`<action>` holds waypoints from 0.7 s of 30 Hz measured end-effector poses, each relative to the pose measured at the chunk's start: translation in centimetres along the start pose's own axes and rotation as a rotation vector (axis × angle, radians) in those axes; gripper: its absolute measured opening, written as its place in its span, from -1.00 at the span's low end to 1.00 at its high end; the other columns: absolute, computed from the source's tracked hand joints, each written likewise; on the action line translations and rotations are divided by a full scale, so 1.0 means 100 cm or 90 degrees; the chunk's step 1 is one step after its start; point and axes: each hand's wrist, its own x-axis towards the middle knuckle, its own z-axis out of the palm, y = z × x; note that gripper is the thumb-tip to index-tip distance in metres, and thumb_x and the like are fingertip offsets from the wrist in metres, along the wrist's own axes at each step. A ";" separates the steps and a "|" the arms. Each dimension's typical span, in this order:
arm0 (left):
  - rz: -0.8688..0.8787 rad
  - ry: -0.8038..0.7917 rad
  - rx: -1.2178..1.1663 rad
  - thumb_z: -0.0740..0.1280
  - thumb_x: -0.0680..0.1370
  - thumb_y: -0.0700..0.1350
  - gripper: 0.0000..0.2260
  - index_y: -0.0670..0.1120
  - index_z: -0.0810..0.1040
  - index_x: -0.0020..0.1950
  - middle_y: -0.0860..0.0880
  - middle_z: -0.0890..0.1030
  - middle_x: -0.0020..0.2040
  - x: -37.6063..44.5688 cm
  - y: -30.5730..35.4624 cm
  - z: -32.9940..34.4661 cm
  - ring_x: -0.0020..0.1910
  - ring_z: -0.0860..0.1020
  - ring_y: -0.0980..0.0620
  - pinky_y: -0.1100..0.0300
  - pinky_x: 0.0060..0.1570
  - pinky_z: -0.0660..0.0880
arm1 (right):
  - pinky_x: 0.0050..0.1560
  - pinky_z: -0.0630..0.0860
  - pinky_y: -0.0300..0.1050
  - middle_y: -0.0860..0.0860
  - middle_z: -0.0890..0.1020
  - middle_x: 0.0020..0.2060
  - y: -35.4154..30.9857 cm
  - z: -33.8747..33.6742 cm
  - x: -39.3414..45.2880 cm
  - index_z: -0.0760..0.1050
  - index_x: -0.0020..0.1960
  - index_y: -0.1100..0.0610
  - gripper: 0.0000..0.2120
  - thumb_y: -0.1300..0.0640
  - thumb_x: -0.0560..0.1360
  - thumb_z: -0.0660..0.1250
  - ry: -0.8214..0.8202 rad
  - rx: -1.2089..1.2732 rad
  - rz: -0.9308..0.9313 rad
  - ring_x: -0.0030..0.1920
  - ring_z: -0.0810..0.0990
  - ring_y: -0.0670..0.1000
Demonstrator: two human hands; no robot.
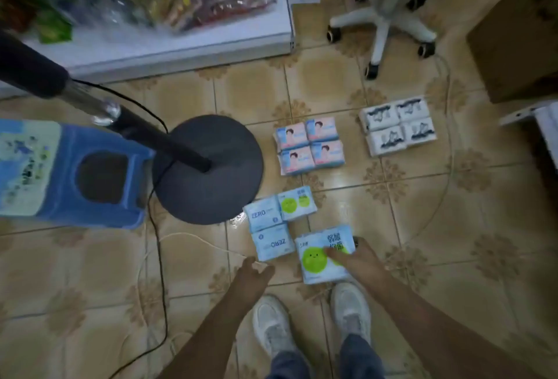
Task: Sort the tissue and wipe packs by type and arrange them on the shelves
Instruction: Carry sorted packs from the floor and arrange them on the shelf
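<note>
Looking down from the head view, the right hand [359, 258] grips the green-face wipe pack [324, 256], thumb laid across its printed top and the other fingers curled round its far edge; whether the pack is lifted or lying on the floor [453, 227] I cannot tell. The left hand [255, 270] hangs beside it with fingers loosely spread, holding nothing. Just beyond lie two ZERO packs [267, 226] and a second green-face pack [297, 203], touching one another. Farther off the pink-and-blue packs [311, 144] form a neat block of four, and the black-and-white packs [398, 125] another, well apart from it. The step seems to be pairing the held pack with its twin. To do it well, keep the grip on the edges so the soft pack does not buckle, set it flush against the matching green one, and nudge the ZERO packs aside with the free hand first. The fan base [208, 169] and its cable [160, 243] sit close, so move low and clear of them
</note>
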 end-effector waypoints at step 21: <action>-0.009 0.081 -0.099 0.51 0.05 0.52 0.23 -0.12 0.24 0.53 -0.17 0.51 0.40 0.282 -0.094 0.072 0.29 0.56 -0.17 -0.14 0.28 0.52 | 0.33 0.46 0.13 0.13 0.55 0.31 0.070 0.073 0.213 0.40 0.40 0.11 -0.10 -0.49 0.31 0.35 0.024 -0.218 0.022 0.26 0.56 0.16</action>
